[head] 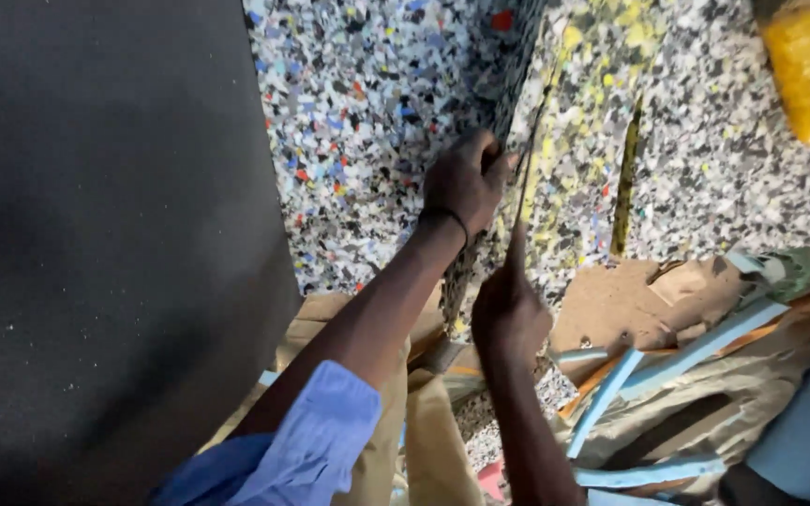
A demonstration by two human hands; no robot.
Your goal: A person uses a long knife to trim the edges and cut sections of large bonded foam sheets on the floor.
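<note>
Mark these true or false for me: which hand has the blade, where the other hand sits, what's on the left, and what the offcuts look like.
1. The right hand holds a long thin blade against the speckled foam sheets. True.
2. The left hand rests on the floor. False: it presses on the speckled foam at the seam where the blade runs.
3. A dark grey foam slab fills the left side. True.
4. The loose strips lower right are red. False: they are light blue.
5. The left sleeve is blue. True.
</note>
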